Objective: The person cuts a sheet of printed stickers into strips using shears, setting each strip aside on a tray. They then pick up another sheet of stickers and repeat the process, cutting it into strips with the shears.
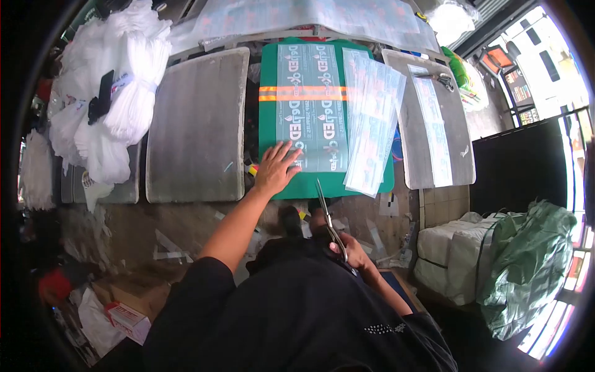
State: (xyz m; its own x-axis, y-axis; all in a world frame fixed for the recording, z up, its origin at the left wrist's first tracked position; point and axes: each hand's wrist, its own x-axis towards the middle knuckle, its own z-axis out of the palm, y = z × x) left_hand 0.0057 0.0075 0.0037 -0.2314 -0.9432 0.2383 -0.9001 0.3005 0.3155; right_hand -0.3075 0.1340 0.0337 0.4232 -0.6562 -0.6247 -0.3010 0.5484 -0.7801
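My left hand [276, 169] lies flat with its fingers spread, at the lower left corner of a clear printed sheet [310, 118]. Under that sheet is a green cloth-like piece [372, 181] with an orange and silver reflective band [304, 93] across it. Low and close to my body, my right hand [351, 252] is closed around a pair of scissors [327, 216], whose blades point away from me. Several more printed clear strips [377, 130] are fanned over the right side of the green piece.
Grey padded boards [197, 124] flank the green piece; the right one [458, 146] bears a printed strip and another pair of scissors [443, 80]. White bundled fabric [133, 80] hangs at left. Wrapped white bales [452, 251] and a green sack [527, 260] stand at right.
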